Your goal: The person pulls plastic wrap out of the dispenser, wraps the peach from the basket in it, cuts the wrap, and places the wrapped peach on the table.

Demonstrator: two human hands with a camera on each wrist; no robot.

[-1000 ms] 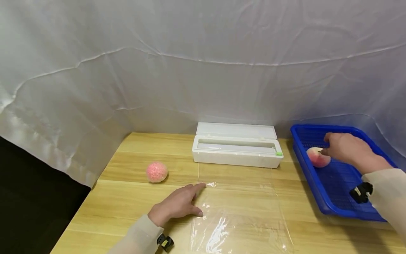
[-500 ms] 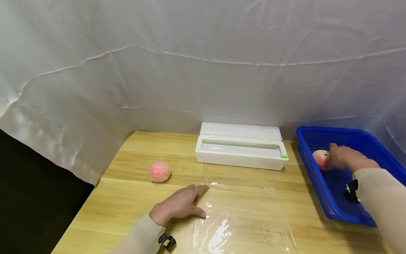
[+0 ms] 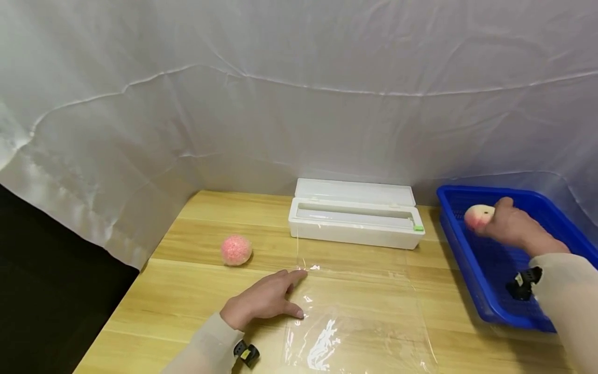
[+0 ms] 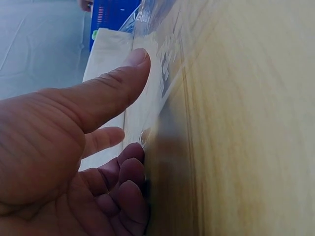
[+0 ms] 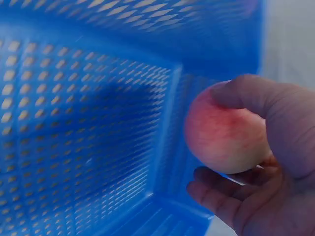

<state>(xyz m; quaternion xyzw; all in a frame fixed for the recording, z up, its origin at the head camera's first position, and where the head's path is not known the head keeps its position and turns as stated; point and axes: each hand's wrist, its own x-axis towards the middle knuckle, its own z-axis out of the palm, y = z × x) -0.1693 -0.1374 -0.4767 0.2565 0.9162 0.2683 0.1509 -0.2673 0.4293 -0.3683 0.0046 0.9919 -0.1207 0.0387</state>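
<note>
A pale grey, slightly glossy cloth is hung behind the tabletop and around its far left corner. The cloth is crossed by one long, wavy crease and marked by finer wrinkles. Beneath its slanting lower edge, at the left, a black area is seen. The tabletop is surfaced in yellowish wood grain, divided by darker lines.

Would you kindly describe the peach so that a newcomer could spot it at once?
On the wooden table, find the blue basket at right. There, the right hand holds the peach: cream blushing to red, unlike the speckled pink ball, which no hand holds.
</note>
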